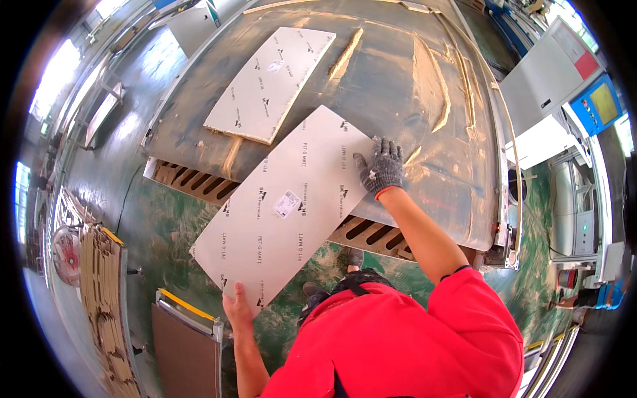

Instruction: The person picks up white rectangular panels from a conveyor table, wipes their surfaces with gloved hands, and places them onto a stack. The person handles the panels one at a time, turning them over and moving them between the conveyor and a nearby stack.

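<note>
A long white rectangular panel (285, 199) with printed film and a small square label lies slantwise. Its far part is over the belt table, while its near end sticks out past the front edge. My bare left hand (239, 306) grips the near-left end, thumb on top and the other fingers mostly hidden underneath. On the panel's right edge near the far corner, my right hand (383, 164), in a grey knitted glove, rests with its fingers stretched out. A second white panel (273, 83), rough along its edges, lies farther back on the belt table (371, 86).
Sawdust streaks (431, 86) cross the belt. A slotted metal ledge (378, 239) runs along its front. At lower left stand a rack of stacked thin strips (103, 312) and a brown-sided cart (182, 348). To the right is a cabinet with a blue control panel (596, 105); another person (597, 296) is beyond.
</note>
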The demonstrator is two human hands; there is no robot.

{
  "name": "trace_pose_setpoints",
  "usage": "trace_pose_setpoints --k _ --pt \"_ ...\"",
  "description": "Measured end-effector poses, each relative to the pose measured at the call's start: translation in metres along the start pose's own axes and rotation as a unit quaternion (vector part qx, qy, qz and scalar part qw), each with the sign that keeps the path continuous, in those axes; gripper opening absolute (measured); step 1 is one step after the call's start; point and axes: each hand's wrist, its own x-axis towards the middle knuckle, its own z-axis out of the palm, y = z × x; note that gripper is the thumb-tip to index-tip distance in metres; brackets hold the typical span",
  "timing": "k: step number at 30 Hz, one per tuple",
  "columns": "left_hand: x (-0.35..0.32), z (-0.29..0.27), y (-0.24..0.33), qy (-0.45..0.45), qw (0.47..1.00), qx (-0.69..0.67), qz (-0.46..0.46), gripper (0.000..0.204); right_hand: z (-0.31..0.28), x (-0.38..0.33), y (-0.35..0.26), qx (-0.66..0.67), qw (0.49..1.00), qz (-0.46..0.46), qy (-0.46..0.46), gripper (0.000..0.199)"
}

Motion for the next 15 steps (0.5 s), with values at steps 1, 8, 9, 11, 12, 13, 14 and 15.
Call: trace_pose_setpoints --k 1,8,9,11,12,13,14,15 --pt "-0.001 0.001 -0.004 -0.004 1.0 0.005 0.011 0.058 0.0 0.007 -0.005 0.001 1.0 0.007 0.0 0.081" --pt "-0.012 0.017 0.002 -0.001 1.0 0.015 0.027 0.056 0.02 0.092 -0.08 -0.049 0.998 -0.018 -0.032 0.085" --pt "-0.012 0.018 0.004 -0.005 1.0 0.014 0.028 0.056 0.024 0.102 -0.085 -0.031 0.999 -0.025 -0.026 0.085" --pt "-0.013 0.017 -0.003 -0.005 0.999 0.003 0.047 0.057 0.036 0.112 -0.093 -0.014 0.998 -0.06 -0.009 0.084" --pt "-0.012 0.017 -0.004 -0.005 0.998 -0.003 0.057 0.057 0.038 0.116 -0.086 -0.014 0.997 -0.081 0.007 0.084" --pt "-0.013 0.013 -0.003 -0.005 0.999 0.007 0.045 0.057 0.043 0.115 -0.078 -0.017 0.994 -0.103 0.018 0.084" --pt "-0.015 0.016 -0.001 -0.001 0.999 0.011 0.033 0.056 0.042 0.116 -0.069 -0.01 0.991 -0.13 0.025 0.079" --pt "-0.016 0.018 0.001 0.001 1.0 0.015 0.021 0.056 0.041 0.12 -0.062 -0.008 0.987 -0.157 0.021 0.077"
